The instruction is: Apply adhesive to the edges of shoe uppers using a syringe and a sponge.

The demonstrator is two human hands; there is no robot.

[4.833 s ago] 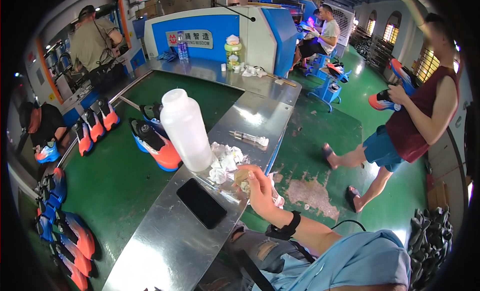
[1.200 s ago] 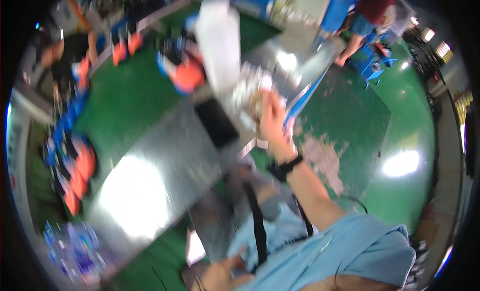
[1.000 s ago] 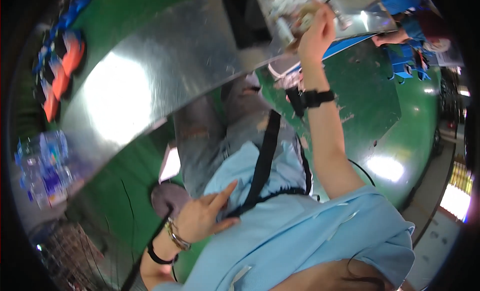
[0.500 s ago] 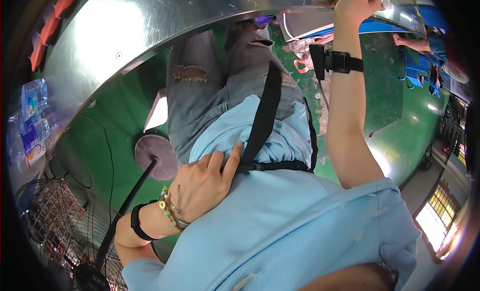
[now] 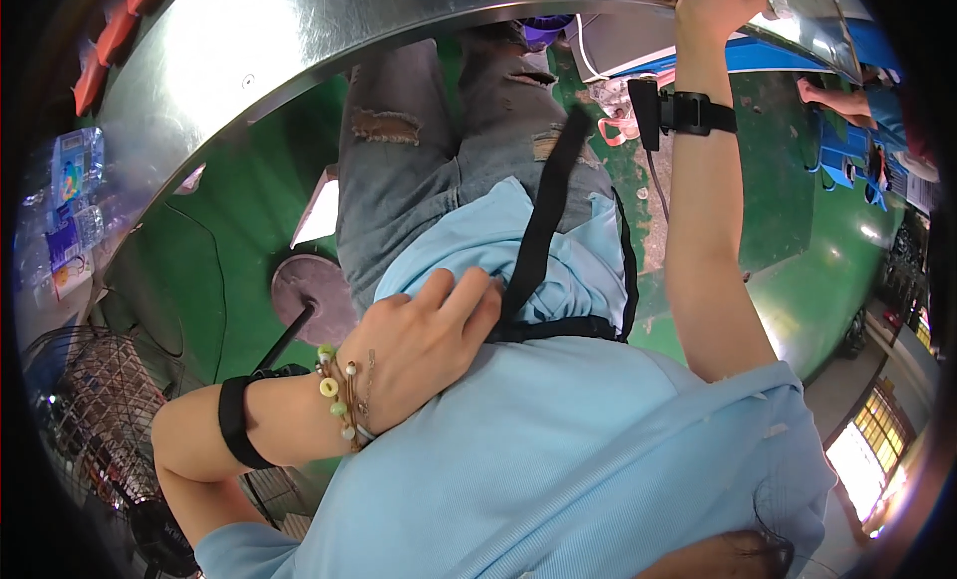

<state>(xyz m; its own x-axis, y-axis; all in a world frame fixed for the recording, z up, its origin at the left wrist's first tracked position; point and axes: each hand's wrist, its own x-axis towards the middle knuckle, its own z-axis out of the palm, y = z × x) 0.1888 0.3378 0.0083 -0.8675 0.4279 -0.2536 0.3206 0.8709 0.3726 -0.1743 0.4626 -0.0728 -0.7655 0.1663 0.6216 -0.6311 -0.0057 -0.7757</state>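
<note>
My left hand (image 5: 429,330) is at my waist, fingers bent and closed on the black strap (image 5: 543,220). The strap's loose end stands up over my lap, and its lower end runs into the black waist belt (image 5: 568,328). Whatever lies beneath those fingers is hidden. Around my waist the belt crosses the bunched light blue shirt (image 5: 588,410). At the top edge my right hand (image 5: 720,6) is partly cut off, by the metal table's rim. Its fingers look curled, but what they hold, if anything, is out of sight.
A shiny metal table (image 5: 329,31) curves across the top. Clear plastic packaging (image 5: 75,210) and orange pieces (image 5: 105,51) lie at left. A wire-caged fan (image 5: 95,420) and a round base (image 5: 314,290) stand lower left. Another person's arm (image 5: 837,99) shows at right.
My left elbow has swung outward to the left, and the left fingers have curled in more over the strap. The strap's loose end has shifted right. My right hand stays by the table rim.
</note>
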